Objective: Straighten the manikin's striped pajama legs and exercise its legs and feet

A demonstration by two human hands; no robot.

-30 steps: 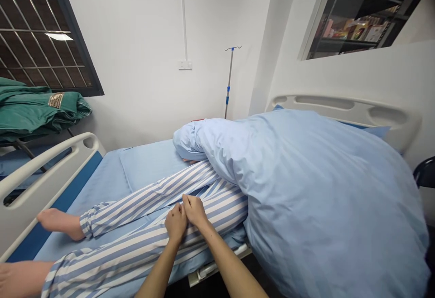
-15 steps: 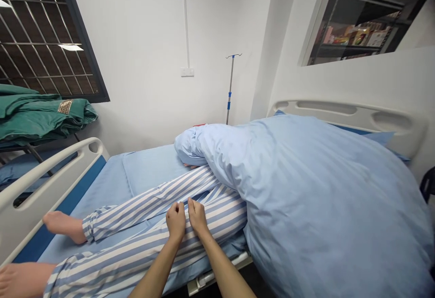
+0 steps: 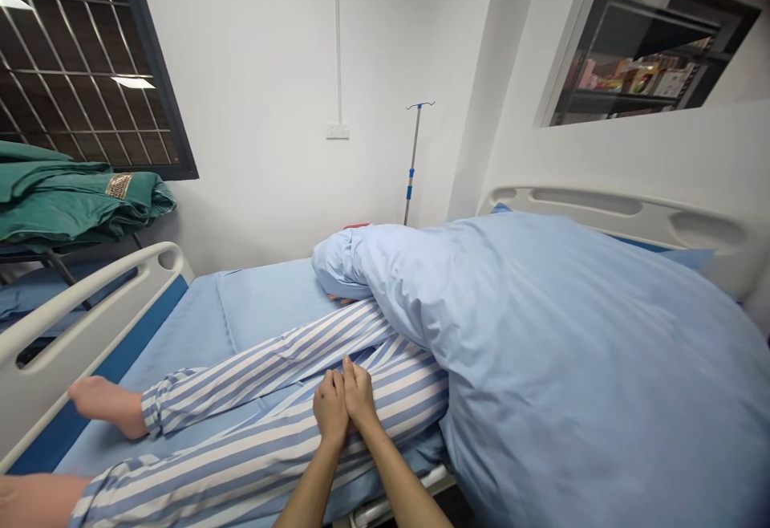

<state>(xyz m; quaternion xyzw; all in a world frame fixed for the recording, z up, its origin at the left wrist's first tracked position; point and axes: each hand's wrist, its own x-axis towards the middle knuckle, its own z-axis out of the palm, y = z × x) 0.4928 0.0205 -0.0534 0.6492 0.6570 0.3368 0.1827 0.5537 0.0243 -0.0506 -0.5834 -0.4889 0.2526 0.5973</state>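
Left hand [image 3: 330, 409] and right hand [image 3: 359, 391] are open, gripping nothing, side by side with edges touching, resting on the near leg of striped pajamas [image 3: 204, 456], which lies on a hospital bed [image 3: 72, 311]. Half a second earlier the hands stood apart. Blue quilt [image 3: 571, 367] covers the right side; far right, boxes [image 3: 638, 80] sit on a shelf [image 3: 638, 100].
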